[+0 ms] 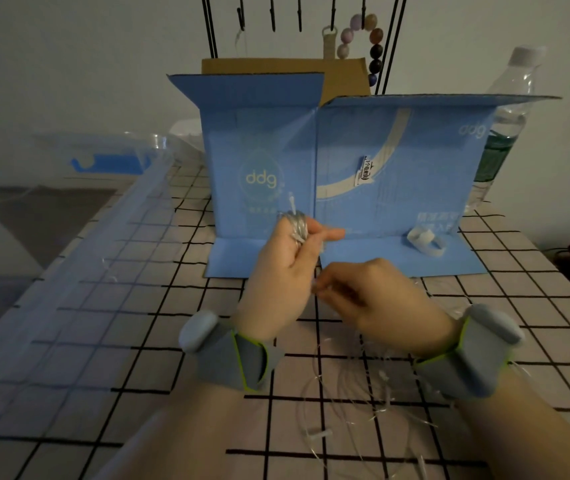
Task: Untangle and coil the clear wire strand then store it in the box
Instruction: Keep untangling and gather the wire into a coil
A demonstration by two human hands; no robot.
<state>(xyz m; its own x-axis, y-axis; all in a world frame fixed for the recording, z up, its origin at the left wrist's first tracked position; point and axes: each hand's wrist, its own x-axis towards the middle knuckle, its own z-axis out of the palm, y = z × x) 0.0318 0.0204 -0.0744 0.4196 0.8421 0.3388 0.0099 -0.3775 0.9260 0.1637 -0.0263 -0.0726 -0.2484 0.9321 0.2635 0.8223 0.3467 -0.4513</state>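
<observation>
My left hand (287, 265) is raised in front of the blue box (397, 161), with a coil of clear wire (295, 225) wound round its fingers. A short end sticks up from the coil. My right hand (373, 299) sits just below and to the right, pinching the clear strand near its fingertips. The loose, tangled remainder of the wire (356, 410) lies on the checked cloth between my wrists. The box stands open with its flaps spread.
A clear plastic storage bin lid (69, 271) lies to the left. A water bottle (505, 109) stands behind the box at right. A black hook stand with a bead bracelet (373, 46) rises behind. A small white tape loop (427, 240) rests on the box's lower flap.
</observation>
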